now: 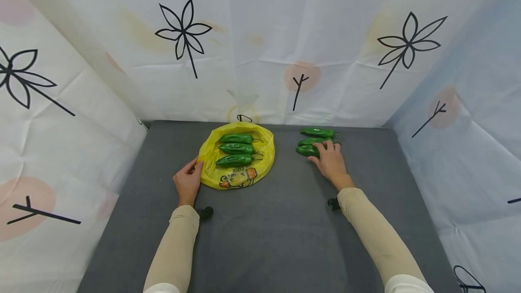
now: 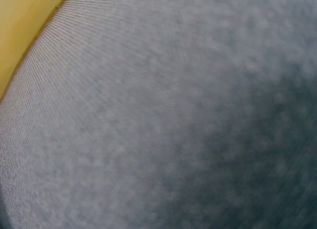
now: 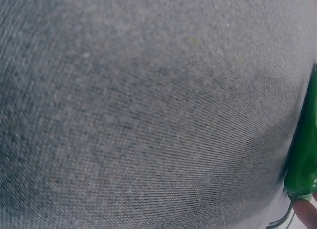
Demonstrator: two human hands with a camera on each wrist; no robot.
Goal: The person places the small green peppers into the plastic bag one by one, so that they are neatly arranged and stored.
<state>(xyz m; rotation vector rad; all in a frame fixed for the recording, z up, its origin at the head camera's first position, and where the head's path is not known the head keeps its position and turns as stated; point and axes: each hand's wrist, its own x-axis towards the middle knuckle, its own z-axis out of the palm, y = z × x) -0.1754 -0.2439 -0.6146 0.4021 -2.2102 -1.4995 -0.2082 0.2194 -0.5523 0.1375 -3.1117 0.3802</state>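
Observation:
At the left, my left hand (image 1: 189, 180) pinches the edge of a yellow plastic bag (image 1: 207, 177) between thumb and fingers. The bag lies spread open with a rounded rim, and three green chili peppers (image 1: 236, 148) lie in a column on it. A corner of the yellow bag (image 2: 22, 26) shows in the left wrist view. Farther right, my right hand (image 1: 331, 164) has its thumb and fingers about the nearest green chili pepper (image 1: 306, 150), partly covering it. In the right wrist view, a fingertip (image 3: 307, 214) meets that pepper (image 3: 304, 159) near its stem.
Two more green chili peppers, one at the back (image 1: 317, 133) and one in the middle (image 1: 312, 141), lie beyond the gripped one. A dark grey cloth (image 1: 268, 238) covers the table. White printed curtains (image 1: 252, 35) stand behind and at both sides.

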